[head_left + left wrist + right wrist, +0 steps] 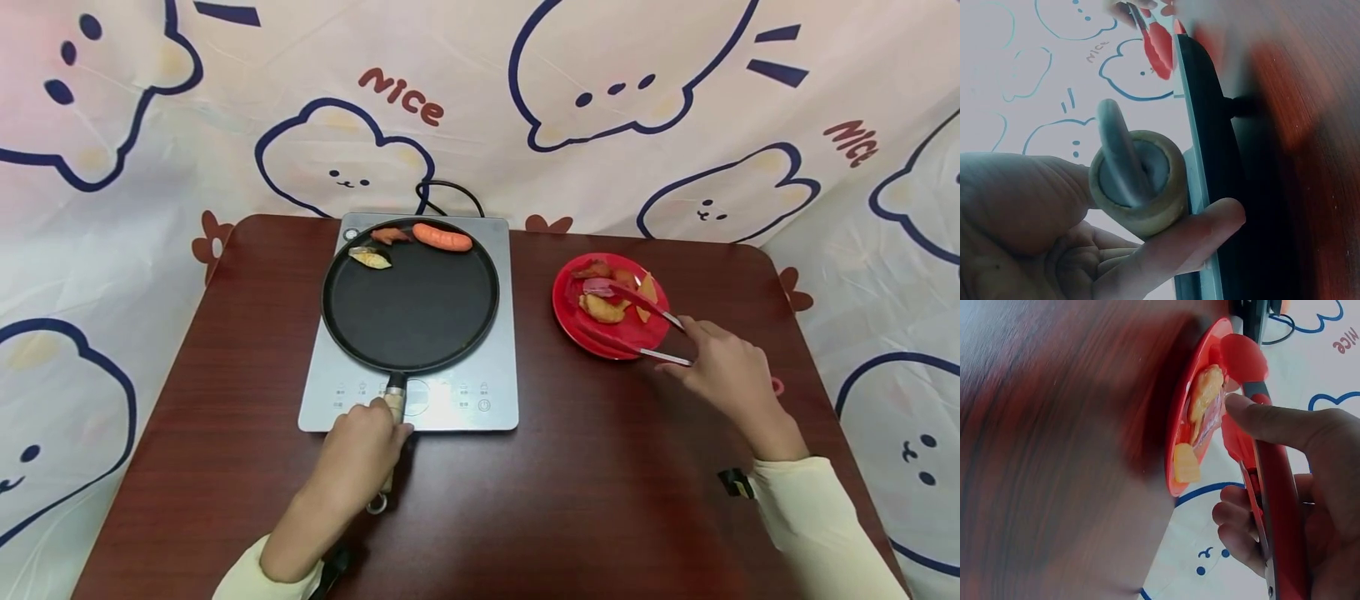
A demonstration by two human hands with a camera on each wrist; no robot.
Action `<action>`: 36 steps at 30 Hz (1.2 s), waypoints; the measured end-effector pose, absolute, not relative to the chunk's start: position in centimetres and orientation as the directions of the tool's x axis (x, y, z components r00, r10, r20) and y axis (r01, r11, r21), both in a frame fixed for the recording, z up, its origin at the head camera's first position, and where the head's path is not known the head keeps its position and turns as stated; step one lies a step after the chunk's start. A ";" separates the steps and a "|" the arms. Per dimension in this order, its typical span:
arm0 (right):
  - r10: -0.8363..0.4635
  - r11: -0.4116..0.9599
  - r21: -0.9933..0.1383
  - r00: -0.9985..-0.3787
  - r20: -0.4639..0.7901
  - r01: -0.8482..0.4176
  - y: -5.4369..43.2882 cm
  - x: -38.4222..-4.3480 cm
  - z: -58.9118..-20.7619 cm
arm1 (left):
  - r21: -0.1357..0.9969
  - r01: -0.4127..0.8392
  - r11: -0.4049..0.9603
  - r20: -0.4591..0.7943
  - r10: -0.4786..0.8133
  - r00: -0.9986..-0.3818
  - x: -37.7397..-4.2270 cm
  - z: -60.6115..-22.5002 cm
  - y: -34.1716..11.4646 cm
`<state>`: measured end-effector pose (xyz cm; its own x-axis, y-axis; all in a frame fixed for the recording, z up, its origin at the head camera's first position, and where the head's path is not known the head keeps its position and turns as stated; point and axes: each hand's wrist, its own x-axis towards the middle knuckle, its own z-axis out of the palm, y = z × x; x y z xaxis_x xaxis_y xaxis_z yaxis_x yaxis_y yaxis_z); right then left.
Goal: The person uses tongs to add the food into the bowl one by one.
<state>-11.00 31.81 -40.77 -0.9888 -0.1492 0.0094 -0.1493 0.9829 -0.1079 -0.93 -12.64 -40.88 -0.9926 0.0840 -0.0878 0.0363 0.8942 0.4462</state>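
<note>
The left hand (363, 452) grips the handle (395, 402) of the pan (412, 312) on the cooktop (501, 400) while the right hand (723, 364) holds spread tongs (647, 303) over food (602, 309) on the red plate (565, 315), apparently mid-pickup, which would call for a gentle squeeze.

1. 1 left hand (365, 450), 1 right hand (723, 367)
2. 1 frying pan (412, 308)
3. 1 pair of tongs (1279, 509)
4. 1 plate (564, 312)
5. 1 cooktop (498, 358)
6. In pan: 1 sausage (442, 237), 2 other food bits (370, 258)
7. 1 tabletop (540, 492)

A cartoon-printed cloth (480, 92) hangs behind a glossy reddish-brown table (570, 475)
</note>
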 end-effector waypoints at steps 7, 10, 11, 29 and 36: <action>-0.180 0.981 -0.075 -0.984 0.004 -0.179 32.7 -11.6 -40.5 | 0.448 0.030 0.894 -0.088 0.078 -0.993 -0.9 -40.9 -12.6; -0.187 0.980 -0.073 -0.982 -0.005 -0.187 32.8 -12.0 -40.6 | 0.447 0.028 0.894 -0.085 0.074 -0.994 -0.9 -40.9 -12.6; -0.187 0.980 -0.072 -0.982 -0.013 -0.186 32.7 -12.1 -40.7 | 0.446 0.028 0.895 -0.084 0.073 -0.994 -0.9 -40.9 -12.6; -0.266 0.960 0.062 -0.959 -0.094 -0.273 31.0 -14.2 -39.2 | 0.430 0.027 0.902 -0.079 0.068 -0.995 -0.8 -40.8 -12.5; -0.284 0.953 0.081 -0.954 -0.096 -0.292 30.6 -14.3 -39.3 | 0.421 0.034 0.906 -0.085 0.076 -0.993 -0.9 -40.8 -12.6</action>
